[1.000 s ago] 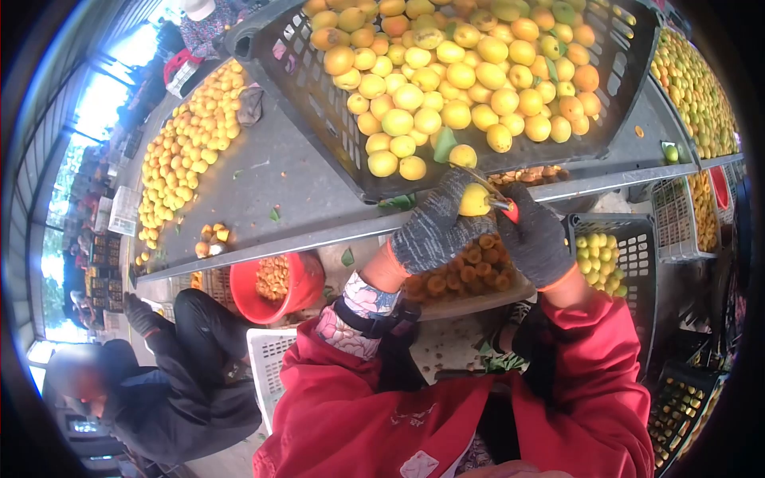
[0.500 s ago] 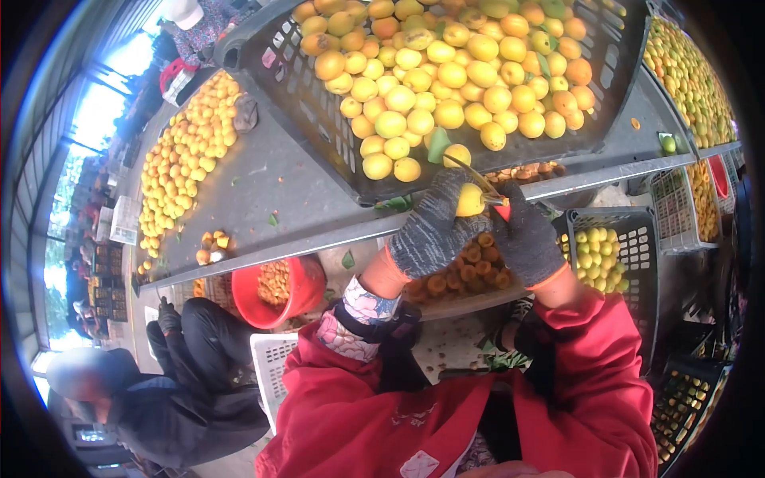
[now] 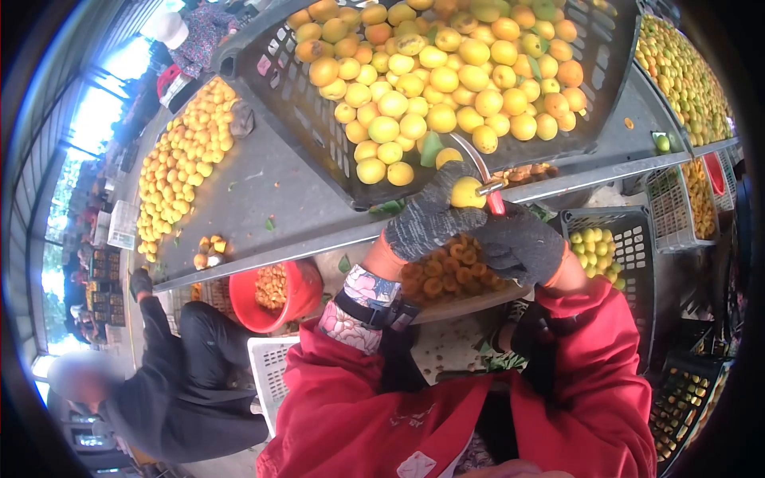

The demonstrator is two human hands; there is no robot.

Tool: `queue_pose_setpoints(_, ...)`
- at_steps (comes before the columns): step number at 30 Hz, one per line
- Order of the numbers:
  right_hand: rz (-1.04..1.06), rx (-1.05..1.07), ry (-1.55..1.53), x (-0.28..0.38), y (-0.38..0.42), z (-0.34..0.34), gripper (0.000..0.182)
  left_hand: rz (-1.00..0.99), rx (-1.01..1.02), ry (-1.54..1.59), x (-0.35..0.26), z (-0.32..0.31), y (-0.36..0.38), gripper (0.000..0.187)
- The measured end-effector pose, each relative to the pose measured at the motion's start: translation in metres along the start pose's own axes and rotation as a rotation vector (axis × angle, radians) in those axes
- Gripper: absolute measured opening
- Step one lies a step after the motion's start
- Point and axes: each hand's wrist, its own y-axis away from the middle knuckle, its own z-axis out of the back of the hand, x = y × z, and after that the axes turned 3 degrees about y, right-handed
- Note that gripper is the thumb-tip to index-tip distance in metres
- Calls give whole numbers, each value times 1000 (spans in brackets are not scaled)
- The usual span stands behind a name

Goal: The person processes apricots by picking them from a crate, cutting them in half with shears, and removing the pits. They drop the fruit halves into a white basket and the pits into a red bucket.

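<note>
My left hand (image 3: 434, 211), in a grey knit glove, is closed around a yellow apricot (image 3: 468, 193). In my right hand (image 3: 522, 243), gloved the same way, is a curved metal tool with a red handle (image 3: 496, 203). The tool's metal part meets the right side of the apricot, and its thin arc rises above the fruit. Just beyond my hands, a tilted black crate (image 3: 295, 131) holds many whole apricots (image 3: 442, 80). Below my hands, a container of halved apricots (image 3: 454, 271) is partly covered by them.
A metal-edged table (image 3: 279, 207) carries another apricot pile (image 3: 187, 151) at left. Under its edge stand a red bucket (image 3: 307, 295) of cut fruit and, at right, a black crate (image 3: 633, 247) of greenish-yellow fruit. A seated person (image 3: 175, 406) works at left.
My right hand has turned and lowered, bringing the tool's red handle and curved metal upright beside the apricot. The seated person's hand has moved up to the table edge. The view has shifted slightly.
</note>
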Motion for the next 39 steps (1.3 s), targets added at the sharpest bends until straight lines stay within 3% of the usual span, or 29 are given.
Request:
queue_pose_setpoints(2,-196,206,-432,10,0,0,19,37,-49,115,5,0,-3,55)
queue_pose_setpoints(5,19,-440,348,41,10,-36,17,118,-156,360,6,1,-6,54)
queue_pose_setpoints(6,303,-607,770,25,-3,-20,17,179,-172,436,2,6,-6,54)
queue_pose_setpoints(9,471,-660,917,9,-11,5,31,198,-210,531,3,13,-2,50)
queue_pose_setpoints(10,550,-664,961,9,-10,-1,30,195,-214,540,4,14,0,49)
queue_pose_setpoints(14,507,-592,1101,14,2,-23,32,161,-194,528,11,19,2,46)
queue_pose_setpoints(26,433,-555,1181,-2,-7,-23,36,127,-154,382,9,30,3,50)
queue_pose_setpoints(29,544,-593,1221,-15,-15,-15,34,135,-192,310,-3,30,4,48)
queue_pose_setpoints(36,460,-510,1214,-12,-15,-18,29,102,-178,176,-9,33,7,49)
queue_pose_setpoints(39,514,-540,1147,-20,-20,-24,28,134,-181,559,11,14,8,45)
